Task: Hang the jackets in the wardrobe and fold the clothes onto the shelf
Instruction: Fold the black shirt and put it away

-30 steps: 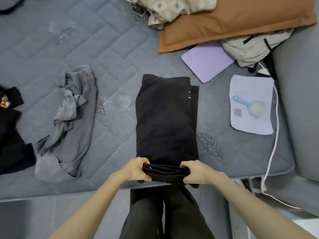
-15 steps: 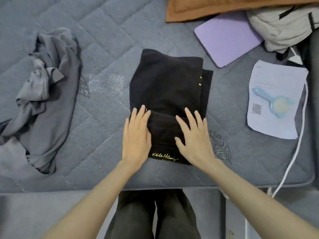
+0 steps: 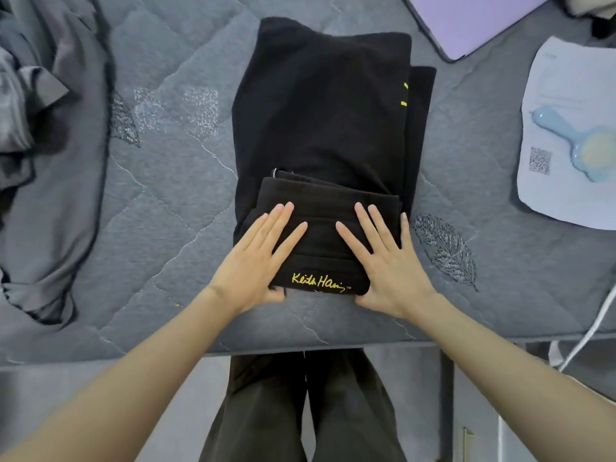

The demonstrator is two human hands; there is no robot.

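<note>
Black garment [image 3: 320, 111]: folded into a long strip, lying lengthwise in the middle of the mattress [image 3: 166, 235], and its near end is doubled over on top of itself.
Left hand [image 3: 256, 261]: flat on the left half of that doubled-over end, fingers straight and close together, pressing down. The thumb sits low at the near edge of the fold.
Right hand [image 3: 388, 261]: same on the right half, palm down, fingers straight and slightly fanned, with the little finger close to the fold's right edge.
Between the hands: a strip of black cloth, and yellow signature lettering [image 3: 316, 283] along the near edge.
Beyond the fingertips: the rest of the garment runs away from the person, with small yellow marks near its right side.
Grey garment [image 3: 56, 168]: crumpled at far left, well apart from both hands.
White sheet [image 3: 550, 95]: far right on the mattress, printed with a blue brush shape.
Purple pad [image 3: 473, 21]: top right corner, cut off by the frame.
White cable [image 3: 596, 328]: hangs over the right end of the mattress.
</note>
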